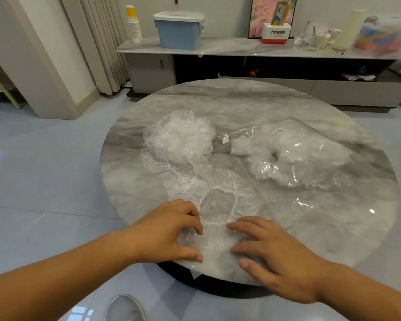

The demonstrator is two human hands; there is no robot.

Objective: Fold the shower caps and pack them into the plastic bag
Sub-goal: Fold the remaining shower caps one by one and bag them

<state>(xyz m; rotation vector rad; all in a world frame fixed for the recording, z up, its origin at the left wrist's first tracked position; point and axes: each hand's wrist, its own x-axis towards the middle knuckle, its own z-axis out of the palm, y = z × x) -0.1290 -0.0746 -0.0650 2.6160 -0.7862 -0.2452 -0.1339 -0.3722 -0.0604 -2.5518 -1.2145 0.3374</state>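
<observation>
Head view: I've got left hand [169, 232] curled, probably pinching, right hand [271, 256] flat on a clear crinkled shower cap [215, 239] at the grey marble table [241, 100] near edge; heap of loose caps [181, 140] unfolded, clear plastic bag [294, 156] part-filled.

**Grey marble, pale tile**

A round marble table [241, 100] stands on glossy pale-grey floor tiles [44, 170] that catch soft reflections. Behind the table, a low cabinet [153, 72] with a marble top and grey doors runs along a plain light wall [225, 15]. On the cabinet, behind and left of the table, are stacked paper cups [134, 26] and a lidded blue storage box [178, 33]. A framed pink picture [259, 15] leans directly behind the table. Beige curtains [95, 42] hang to the table's far left.
</observation>
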